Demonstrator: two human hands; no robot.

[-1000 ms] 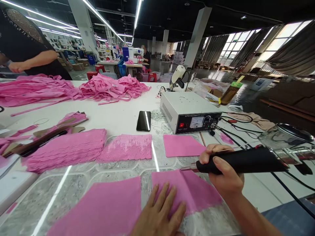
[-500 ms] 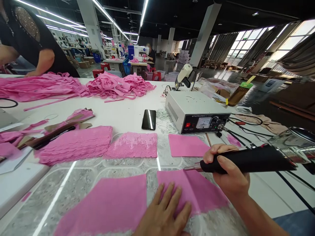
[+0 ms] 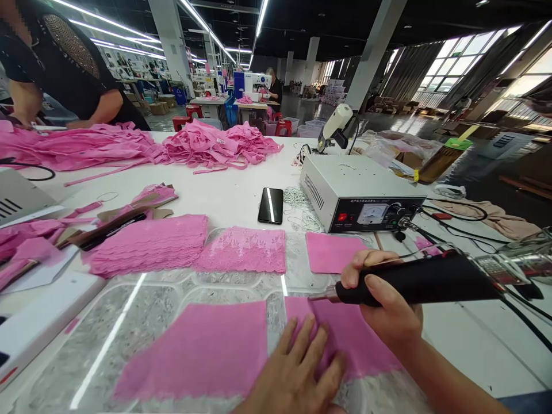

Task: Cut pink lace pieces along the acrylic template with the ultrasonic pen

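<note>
My left hand (image 3: 302,359) lies flat with fingers spread on a pink fabric piece (image 3: 357,339) at the lower middle. My right hand (image 3: 388,299) is wrapped round a black-handled tool (image 3: 425,280) with a metal tip, which touches the upper edge of that fabric just beyond my left fingers. Left of my left hand another pink piece (image 3: 198,348) lies flat on a transparent-looking sheet. Farther back are a smaller pink piece (image 3: 330,252), a lace-patterned piece (image 3: 244,250) and a stack of pink pieces (image 3: 150,244).
A grey control box (image 3: 366,192) with cables stands at the right back, beside a black phone (image 3: 271,205). Pink straps (image 3: 215,144) are heaped along the far edge, near a person in black (image 3: 73,69). A white box (image 3: 52,322) sits at left.
The tool in my right hand has moved left along the fabric's upper edge, closer to its left corner. My left hand stays on the fabric. The whole view has shifted slightly.
</note>
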